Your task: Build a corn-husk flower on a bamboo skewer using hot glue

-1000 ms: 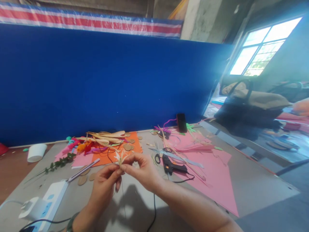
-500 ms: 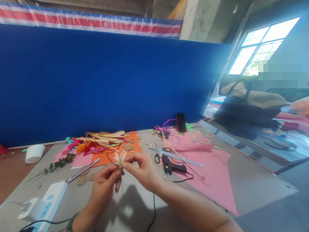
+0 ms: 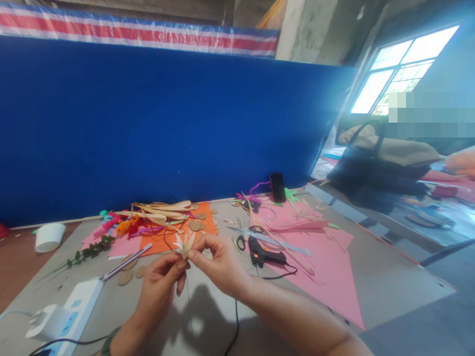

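Note:
Between my hands, above the grey table, is a small pale flower with narrow cream petals that look like dried husk or raffia. My left hand pinches it low down, at the base, where a thin stem hangs below. The fingertips of my right hand are closed on the petals from the right side. A black glue gun lies to the right of my right hand, with scissors just beside it. Behind the flower, straw-coloured strips rest on orange paper.
A white power strip with a plug stands at front left, its cable crossing the table edge. A paper cup, a leafy sprig, pink paper and a phone lie around. A blue partition closes off the back.
Both hands stay almost still on the flower. The right fingertips shift very slightly at the petals, and the whole view moves a little.

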### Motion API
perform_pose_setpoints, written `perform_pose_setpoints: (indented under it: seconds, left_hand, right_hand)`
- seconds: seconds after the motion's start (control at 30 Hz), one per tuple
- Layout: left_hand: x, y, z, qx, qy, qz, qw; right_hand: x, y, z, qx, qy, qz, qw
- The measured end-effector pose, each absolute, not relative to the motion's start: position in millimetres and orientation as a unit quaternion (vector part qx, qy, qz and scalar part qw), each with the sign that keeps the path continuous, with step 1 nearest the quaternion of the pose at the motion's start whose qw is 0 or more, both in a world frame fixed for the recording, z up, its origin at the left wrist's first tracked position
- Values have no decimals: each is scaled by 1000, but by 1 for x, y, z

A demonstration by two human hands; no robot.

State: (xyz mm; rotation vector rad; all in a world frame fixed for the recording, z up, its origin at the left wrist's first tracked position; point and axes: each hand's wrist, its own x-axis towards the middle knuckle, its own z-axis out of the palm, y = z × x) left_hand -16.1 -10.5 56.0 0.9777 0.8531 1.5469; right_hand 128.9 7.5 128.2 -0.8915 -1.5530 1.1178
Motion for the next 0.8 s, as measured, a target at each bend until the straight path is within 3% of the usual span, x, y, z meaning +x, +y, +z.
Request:
perform_pose_setpoints:
  seconds: [0.8]
  left_hand:
    - [-19, -12, 54, 436, 362, 635, 526]
  right_hand:
    - [128, 9, 123, -374, -624, 485, 485]
